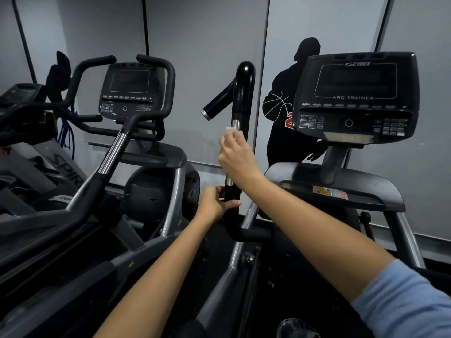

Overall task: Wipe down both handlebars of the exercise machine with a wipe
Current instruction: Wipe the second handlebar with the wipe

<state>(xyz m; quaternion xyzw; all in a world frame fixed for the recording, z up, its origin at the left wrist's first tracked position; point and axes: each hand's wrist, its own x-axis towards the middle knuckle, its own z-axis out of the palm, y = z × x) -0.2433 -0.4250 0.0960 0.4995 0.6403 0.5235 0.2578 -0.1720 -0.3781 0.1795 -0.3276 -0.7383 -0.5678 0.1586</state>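
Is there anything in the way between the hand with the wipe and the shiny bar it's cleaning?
Nothing visible. The right hand holds the wipe right against the handlebar, at its silver part. The left hand grips the same bar lower down, below where the wipe is.

From my remote seat the feed looks dim and cool-toned, with a soft grey cast over the wall panels. I cannot tell where the light comes from. A narrow highlight runs down the glossy black handlebar, and its chrome band glints faintly. The console screen is dark, yet its lettering stays readable. The lower frame sinks into deep shadow, where machine parts merge into black. Wide-angle distortion bows the wall seams outward toward both edges. The blue sleeve in the corner is soft and stretched. The whole picture looks slightly smeared, with fine detail lost.
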